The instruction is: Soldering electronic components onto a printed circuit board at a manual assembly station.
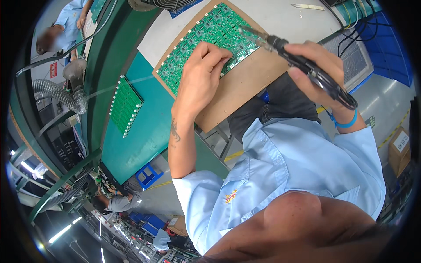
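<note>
A large green circuit board panel, dense with small parts, lies on a brown board in front of me. My left hand rests over its near part, thumb and fingertips pinched together at the surface. What they hold, if anything, is too small to make out. My right hand grips a black-handled soldering iron above the panel's right side. Its metal end points left over the panel and looks forked; whether it touches the parts is unclear.
A stack of green circuit boards lies on the teal mat at left. A flexible duct stands beyond it. Cables and a blue bin are at far right. Other people work at left.
</note>
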